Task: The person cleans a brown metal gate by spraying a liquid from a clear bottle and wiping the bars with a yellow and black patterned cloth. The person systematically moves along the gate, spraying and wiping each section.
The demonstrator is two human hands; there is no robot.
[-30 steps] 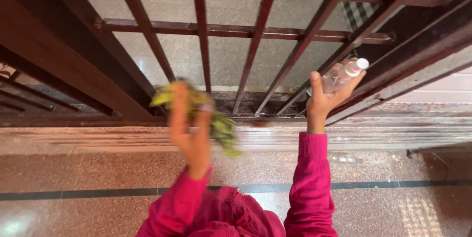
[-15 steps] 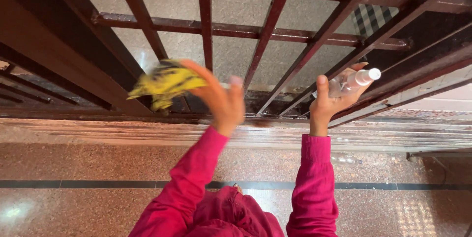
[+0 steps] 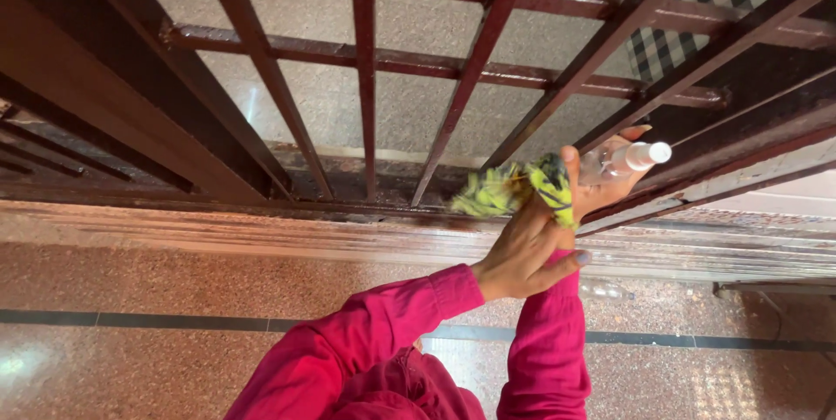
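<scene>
left hand point(image 3: 527, 246), cloth point(image 3: 514, 189) against grille point(image 3: 366, 80)

A home doorway or balcony edge.
Dark brown metal grille point(image 3: 366, 80) on a stone sill point(image 3: 218, 228), polished speckled terrazzo floor point(image 3: 131, 298) on the near side.

Soft, even daylight, moderately bright, with no hard shadows. A pale glare patch sits on the polished floor point(image 3: 26, 368) far left of the grip. The yellow-green cloth point(image 3: 514, 189) is motion-blurred; the grille bars point(image 3: 363, 72) splay outward from wide-angle distortion.
</scene>
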